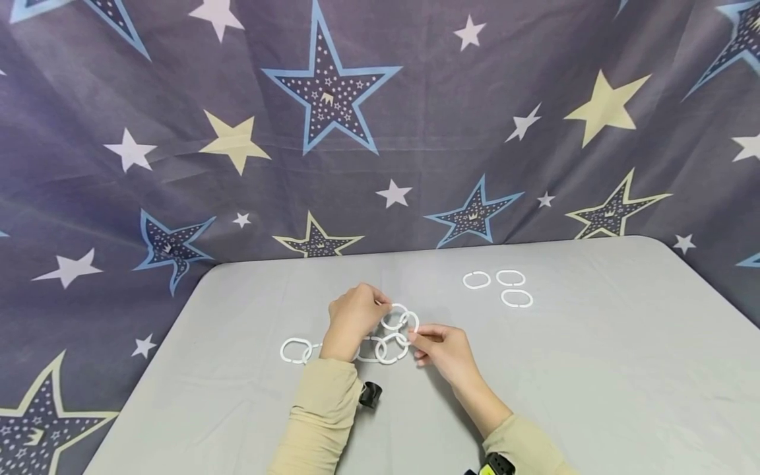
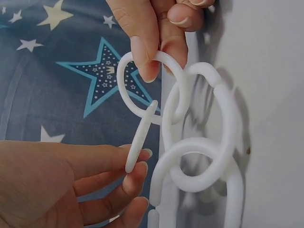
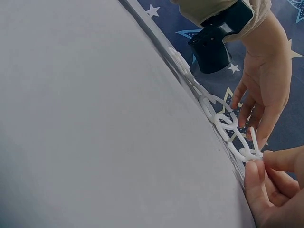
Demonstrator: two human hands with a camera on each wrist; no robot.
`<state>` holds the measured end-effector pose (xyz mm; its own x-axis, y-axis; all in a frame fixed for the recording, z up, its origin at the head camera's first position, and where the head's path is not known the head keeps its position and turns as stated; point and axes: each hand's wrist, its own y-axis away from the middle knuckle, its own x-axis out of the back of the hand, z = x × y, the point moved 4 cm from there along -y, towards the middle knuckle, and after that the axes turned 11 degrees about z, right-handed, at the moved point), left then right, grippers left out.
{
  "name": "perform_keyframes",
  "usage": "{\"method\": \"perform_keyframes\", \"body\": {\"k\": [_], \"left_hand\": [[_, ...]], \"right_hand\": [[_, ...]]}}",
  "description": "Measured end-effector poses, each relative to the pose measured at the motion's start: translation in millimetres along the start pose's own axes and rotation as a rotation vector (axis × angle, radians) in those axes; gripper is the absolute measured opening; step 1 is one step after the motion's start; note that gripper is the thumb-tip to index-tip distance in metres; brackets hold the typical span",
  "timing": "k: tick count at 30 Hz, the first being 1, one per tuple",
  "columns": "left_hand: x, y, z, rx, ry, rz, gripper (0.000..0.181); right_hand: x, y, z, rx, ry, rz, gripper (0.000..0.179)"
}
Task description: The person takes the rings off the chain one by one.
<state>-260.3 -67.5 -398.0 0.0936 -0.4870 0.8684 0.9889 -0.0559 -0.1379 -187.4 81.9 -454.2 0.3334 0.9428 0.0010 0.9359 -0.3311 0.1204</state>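
White oval chain links join into a chain point(image 1: 392, 349) low in front of me. My left hand point(image 1: 354, 320) pinches one link point(image 1: 394, 316), seen edge-on as a thin link point(image 2: 141, 137) in the left wrist view. The tip of that link meets the rim of the chain's end link point(image 2: 122, 85). My right hand point(image 1: 446, 353) pinches this end link between thumb and fingers; in the right wrist view the right hand point(image 3: 275, 183) grips it at lower right. The end link passes through another chain link point(image 2: 227, 118). My left forearm hides part of the chain.
The chain's other end link point(image 1: 293, 350) lies on the grey table point(image 1: 594, 369) left of my left forearm. Three loose links lie at the back right, among them a link point(image 1: 477, 280). A star-patterned curtain point(image 1: 415, 132) hangs behind the table.
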Motion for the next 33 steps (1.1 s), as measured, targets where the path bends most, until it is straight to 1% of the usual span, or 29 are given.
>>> {"method": "perform_keyframes", "body": {"k": [9,17,21,22,27,29,33], "left_hand": [[-0.2,0.4,-1.8,-0.003,-0.058,-0.014,0.012],[-1.2,-1.0,-5.5,0.010,-0.074,-0.035,0.013],[-0.2,-1.6,-5.8,0.004,-0.070,-0.021,0.012],[0.5,-1.5,-5.6,0.002,-0.067,-0.014,0.011],[2.8,-1.1,-7.4,0.002,-0.034,0.028,0.012],[3.1,-2.4,-9.7,0.009,-0.032,0.042,0.013],[4.2,-7.1,-11.7,0.029,-0.036,0.068,0.014]], "right_hand": [[0,-0.8,1,-0.002,-0.013,-0.003,0.018],[0,-0.2,1,0.001,-0.009,-0.005,0.020],[1,-0.3,0,0.006,-0.008,-0.009,0.019],[2,-2.8,3,0.004,-0.012,-0.017,0.018],[3,-2.7,2,0.003,-0.022,-0.019,0.016],[2,0.0,-1,0.013,-0.025,-0.020,0.017],[1,-1.5,0,0.027,-0.026,-0.040,0.017]]}}
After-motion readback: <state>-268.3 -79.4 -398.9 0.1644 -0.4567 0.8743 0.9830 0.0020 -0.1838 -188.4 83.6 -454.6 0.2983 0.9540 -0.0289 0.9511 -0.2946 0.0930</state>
